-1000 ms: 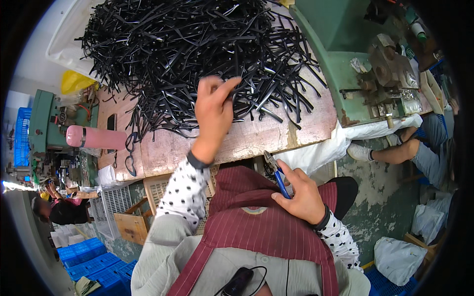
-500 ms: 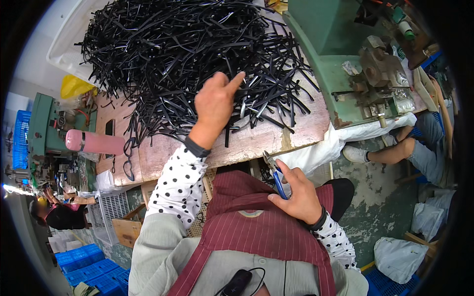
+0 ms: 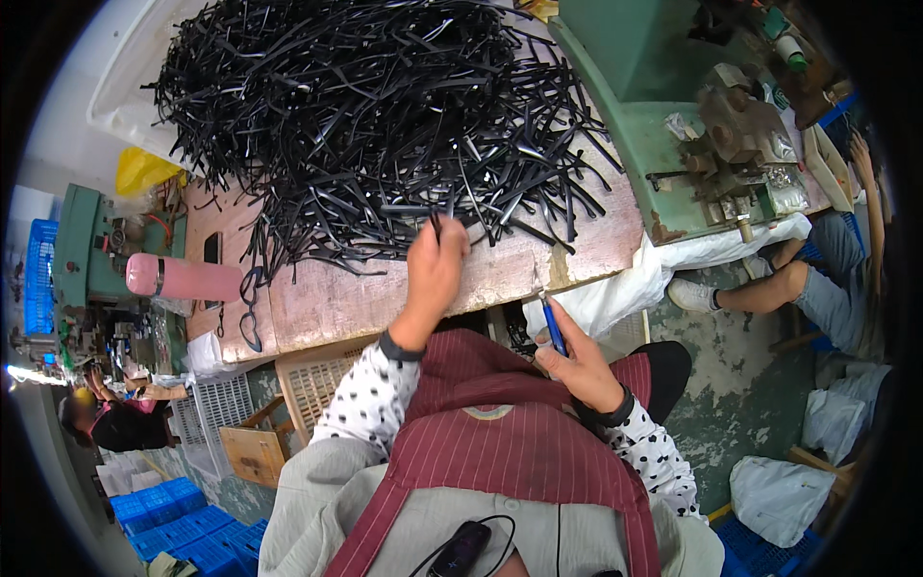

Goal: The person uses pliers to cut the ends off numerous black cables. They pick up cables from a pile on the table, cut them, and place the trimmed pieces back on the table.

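Note:
A large heap of thin black strips [image 3: 336, 125], which look like eyeglass temples, covers the work table. At the heap's near edge, my left hand [image 3: 435, 267] pinches one black eyeglass temple, whose end shows above the fingers; the rest is partly hidden and blurred. My right hand [image 3: 583, 363] is wrapped round blue-handled pliers [image 3: 553, 327] just off the table's front edge. Their jaws point up toward the tabletop. The hands are apart, the left above the table edge and the right lower, over my maroon apron [image 3: 519, 442].
A pink bottle [image 3: 192, 278], a dark phone [image 3: 212, 252] and black glasses [image 3: 251, 317] are at the table's left. A green machine [image 3: 663, 163] stands at the right. Below the edge is a beige crate [image 3: 312, 385]. Other people sit at far left and right.
My left hand has drawn back from the heap toward me and now holds a black temple. My right hand has shifted slightly, turning the pliers more upright.

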A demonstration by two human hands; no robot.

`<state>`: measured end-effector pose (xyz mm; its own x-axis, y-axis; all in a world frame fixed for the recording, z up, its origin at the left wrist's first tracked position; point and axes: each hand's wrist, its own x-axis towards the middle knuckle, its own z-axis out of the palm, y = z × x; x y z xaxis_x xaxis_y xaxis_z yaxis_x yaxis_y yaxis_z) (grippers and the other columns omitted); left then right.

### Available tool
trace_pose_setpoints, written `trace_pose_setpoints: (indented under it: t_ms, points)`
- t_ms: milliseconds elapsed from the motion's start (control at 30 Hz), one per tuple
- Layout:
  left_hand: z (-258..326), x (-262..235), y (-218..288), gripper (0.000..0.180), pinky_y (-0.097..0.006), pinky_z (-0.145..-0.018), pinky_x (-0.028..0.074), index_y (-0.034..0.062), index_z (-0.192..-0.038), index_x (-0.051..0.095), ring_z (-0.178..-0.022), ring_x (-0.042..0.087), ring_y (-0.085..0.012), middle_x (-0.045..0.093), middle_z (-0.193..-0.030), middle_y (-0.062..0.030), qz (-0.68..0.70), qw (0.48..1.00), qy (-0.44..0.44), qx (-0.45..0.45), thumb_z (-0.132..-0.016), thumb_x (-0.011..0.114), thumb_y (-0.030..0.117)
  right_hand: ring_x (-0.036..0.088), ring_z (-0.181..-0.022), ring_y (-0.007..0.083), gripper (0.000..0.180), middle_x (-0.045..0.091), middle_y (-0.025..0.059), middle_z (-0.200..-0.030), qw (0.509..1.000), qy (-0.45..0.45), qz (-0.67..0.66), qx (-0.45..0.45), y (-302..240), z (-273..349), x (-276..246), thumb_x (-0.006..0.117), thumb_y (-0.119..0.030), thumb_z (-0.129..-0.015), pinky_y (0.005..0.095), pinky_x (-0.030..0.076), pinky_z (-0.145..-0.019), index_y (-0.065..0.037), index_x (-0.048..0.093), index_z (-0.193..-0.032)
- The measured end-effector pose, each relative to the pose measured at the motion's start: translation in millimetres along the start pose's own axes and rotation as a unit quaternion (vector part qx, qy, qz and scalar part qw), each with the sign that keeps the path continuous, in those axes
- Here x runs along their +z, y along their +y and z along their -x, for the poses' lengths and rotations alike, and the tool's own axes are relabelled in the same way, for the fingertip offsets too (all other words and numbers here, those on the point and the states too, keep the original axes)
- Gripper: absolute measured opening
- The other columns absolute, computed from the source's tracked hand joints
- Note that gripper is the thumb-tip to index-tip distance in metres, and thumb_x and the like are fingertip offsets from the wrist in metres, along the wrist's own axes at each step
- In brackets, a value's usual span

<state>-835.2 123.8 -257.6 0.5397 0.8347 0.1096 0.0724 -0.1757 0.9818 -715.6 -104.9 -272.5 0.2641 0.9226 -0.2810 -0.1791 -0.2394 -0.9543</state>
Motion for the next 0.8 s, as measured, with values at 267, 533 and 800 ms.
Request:
trace_pose_setpoints:
  t_ms: [267,533,800]
  points:
    - [-5,7,64,0.052,-0.018,-0.040,0.025,0.0123,-0.080,0.044,-0.045,0.025,-0.0030,0.041,-0.062,0.0029,0.320,0.922,-0.106,-0.191,-0.099,0.034,0.060,0.055,-0.079,0.0282,0.088,0.053,0.0123,-0.092,0.866,0.091,0.399,-0.287,-66,9,5,0.083,-0.021,-0.062,0.0370,0.047,-0.067,-0.012,0.047,-0.142]
    - [4,8,82,0.051,-0.017,-0.034,0.023,0.0127,-0.077,0.041,-0.041,0.021,-0.0023,0.036,-0.059,0.0043,0.342,0.887,-0.172,-0.258,-0.101,0.030,0.056,0.053,-0.073,0.0256,0.075,0.052,0.0094,-0.087,0.805,0.112,0.486,-0.321,-74,9,6,0.079,-0.018,-0.064,0.0370,0.045,-0.057,-0.016,0.056,-0.135]
    - [3,11,77,0.050,-0.018,-0.036,0.019,0.0122,-0.077,0.043,-0.045,0.021,-0.0028,0.036,-0.059,0.0048,0.271,0.893,-0.230,-0.274,-0.102,0.034,0.054,0.053,-0.072,0.0257,0.073,0.050,0.0089,-0.087,0.809,0.086,0.492,-0.310,-73,11,1,0.077,-0.017,-0.065,0.0372,0.044,-0.057,-0.015,0.056,-0.135]
